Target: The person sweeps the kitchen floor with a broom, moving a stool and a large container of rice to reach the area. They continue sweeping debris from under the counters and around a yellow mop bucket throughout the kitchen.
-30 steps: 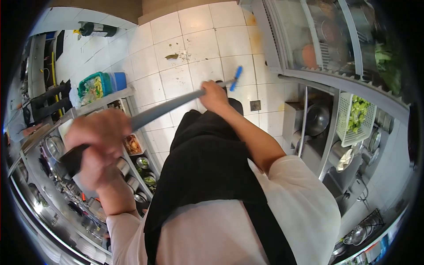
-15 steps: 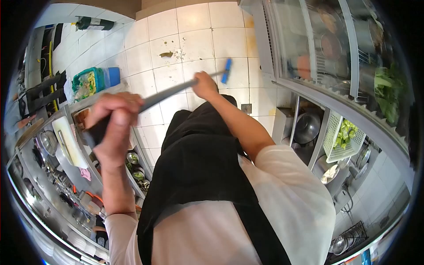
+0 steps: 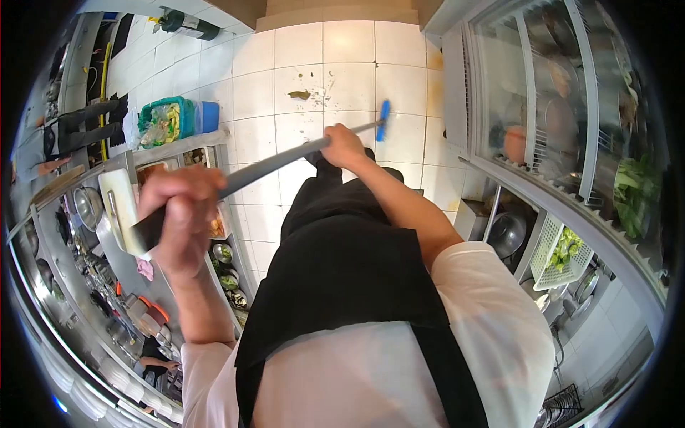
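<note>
My left hand (image 3: 183,221) is wrapped round the upper end of a grey broom handle (image 3: 275,162), close to the camera at the left. Lower down the same handle, my right hand (image 3: 343,147) is closed on it. The broom's narrow blue head (image 3: 384,120) rests on the white tiled floor, just beyond my right hand; its bristles are too small to make out. Left of the head lie scattered crumbs (image 3: 319,93) and a brownish-green scrap (image 3: 299,95), apart from the broom.
A teal bin of vegetable scraps (image 3: 187,118) and a blue container (image 3: 207,117) stand at left. A counter with a white cutting board (image 3: 123,210) runs alongside. At right are a glass-fronted cabinet (image 3: 492,100) and a basket of greens (image 3: 540,250). Other people appear at left.
The broom head has shifted slightly left over the tiles, nearer the crumbs. Both hands keep their hold. My view has turned a little, and a dark shoe now shows beneath the handle.
</note>
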Demonstrator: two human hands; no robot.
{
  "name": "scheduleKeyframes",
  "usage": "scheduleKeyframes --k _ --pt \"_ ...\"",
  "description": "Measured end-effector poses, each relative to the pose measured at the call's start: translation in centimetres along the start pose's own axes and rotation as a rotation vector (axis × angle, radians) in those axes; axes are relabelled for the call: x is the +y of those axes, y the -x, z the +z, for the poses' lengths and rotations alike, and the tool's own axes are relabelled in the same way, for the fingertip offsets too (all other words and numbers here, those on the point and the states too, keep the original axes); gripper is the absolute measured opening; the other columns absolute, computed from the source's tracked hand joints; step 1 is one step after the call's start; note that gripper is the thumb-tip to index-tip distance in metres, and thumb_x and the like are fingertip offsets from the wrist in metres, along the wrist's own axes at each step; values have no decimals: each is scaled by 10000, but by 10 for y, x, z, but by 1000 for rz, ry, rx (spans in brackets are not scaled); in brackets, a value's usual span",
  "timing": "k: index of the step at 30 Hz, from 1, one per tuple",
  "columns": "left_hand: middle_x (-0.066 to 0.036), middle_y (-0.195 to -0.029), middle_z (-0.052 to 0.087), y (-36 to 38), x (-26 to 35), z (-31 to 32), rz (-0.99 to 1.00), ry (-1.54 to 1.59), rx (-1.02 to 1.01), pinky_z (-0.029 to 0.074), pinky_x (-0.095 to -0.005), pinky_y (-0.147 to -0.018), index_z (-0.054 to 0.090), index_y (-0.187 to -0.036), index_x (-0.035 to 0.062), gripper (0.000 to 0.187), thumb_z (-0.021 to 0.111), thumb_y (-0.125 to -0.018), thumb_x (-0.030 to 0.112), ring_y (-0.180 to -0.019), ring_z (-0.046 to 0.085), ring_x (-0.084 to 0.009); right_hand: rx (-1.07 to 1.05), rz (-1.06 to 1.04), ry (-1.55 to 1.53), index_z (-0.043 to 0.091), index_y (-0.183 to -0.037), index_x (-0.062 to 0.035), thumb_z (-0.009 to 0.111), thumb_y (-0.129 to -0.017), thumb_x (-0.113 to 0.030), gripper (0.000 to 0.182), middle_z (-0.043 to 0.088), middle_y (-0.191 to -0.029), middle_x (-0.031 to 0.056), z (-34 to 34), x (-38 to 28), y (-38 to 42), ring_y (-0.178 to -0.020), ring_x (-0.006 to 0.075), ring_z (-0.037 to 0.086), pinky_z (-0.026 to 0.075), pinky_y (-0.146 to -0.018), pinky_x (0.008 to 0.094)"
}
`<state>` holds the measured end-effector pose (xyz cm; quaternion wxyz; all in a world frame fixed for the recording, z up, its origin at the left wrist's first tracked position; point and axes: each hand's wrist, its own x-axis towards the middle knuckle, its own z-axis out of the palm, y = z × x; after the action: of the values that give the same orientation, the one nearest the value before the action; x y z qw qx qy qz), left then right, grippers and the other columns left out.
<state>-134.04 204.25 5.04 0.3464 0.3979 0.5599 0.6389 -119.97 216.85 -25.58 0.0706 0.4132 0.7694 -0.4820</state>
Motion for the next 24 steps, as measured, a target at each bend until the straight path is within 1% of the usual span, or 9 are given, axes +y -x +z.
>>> scheduleKeyframes --k 4,8,9,12,15,17,20,22,24 --pt "-76 -748 579 -2 -13 -14 0 -80 15 479 -437 -855 582 -940 9 221 636 -966 221 -685 527 -173 -42 -66 -13 684 -963 -58 664 -793 -193 218 620 -1094 213 33 -1 -27 -1058 394 619 506 -920 479" --pt "-64 -722 548 -19 1 -52 3 -176 103 455 -421 -883 581 -931 14 210 654 -958 209 -669 498 -166 -46 -219 -64 682 -956 -62 649 -787 -170 203 623 -1096 206 67 -71 -83 -1052 398 619 508 -908 473" --pt "-46 -715 531 -25 3 -62 28 -183 71 439 -406 -875 581 -944 24 208 661 -954 216 -661 480 -159 -123 -200 -71 689 -930 -61 635 -807 -172 175 633 -1096 201 74 -88 -101 -1047 391 627 513 -907 465" --pt "9 -720 419 -31 14 -79 83 -197 -18 381 -407 -848 556 -953 62 221 611 -988 273 -696 395 -130 -107 -253 -74 689 -925 -53 637 -822 -186 176 641 -1082 196 79 -124 -117 -1034 380 639 517 -896 473" --pt "11 -706 434 -33 37 -110 91 -87 -62 375 -399 -812 553 -965 81 235 617 -984 306 -667 408 -132 -112 -241 -23 684 -965 -56 652 -829 -215 212 638 -1080 189 57 -140 -93 -1042 378 636 518 -892 475" --pt "4 -691 457 -32 40 -125 56 -59 -46 407 -401 -782 558 -933 84 260 636 -972 328 -643 435 -135 -80 -199 79 674 -993 -60 665 -834 -248 246 634 -1074 184 51 -122 -71 -1046 380 631 519 -887 476" --pt "-41 -703 582 -32 -6 -130 -56 91 -89 483 -423 -786 631 -921 47 172 692 -920 208 -665 562 -179 -3 -15 134 664 -970 -65 698 -802 -227 235 630 -1064 178 47 -66 -30 -1029 387 625 516 -876 495" --pt "-49 -773 621 -29 -44 -121 -194 3 -230 496 -384 -796 682 -929 27 152 693 -922 178 -764 608 -180 80 38 137 657 -927 -82 694 -794 -205 185 630 -1004 180 69 13 -8 -996 399 621 512 -843 493" --pt "-48 -847 642 -31 -75 -101 -373 83 -387 486 -307 -772 703 -955 14 123 670 -938 131 -820 609 -151 123 161 86 640 -875 -87 678 -795 -177 127 623 -967 198 79 60 17 -970 419 614 503 -817 494"
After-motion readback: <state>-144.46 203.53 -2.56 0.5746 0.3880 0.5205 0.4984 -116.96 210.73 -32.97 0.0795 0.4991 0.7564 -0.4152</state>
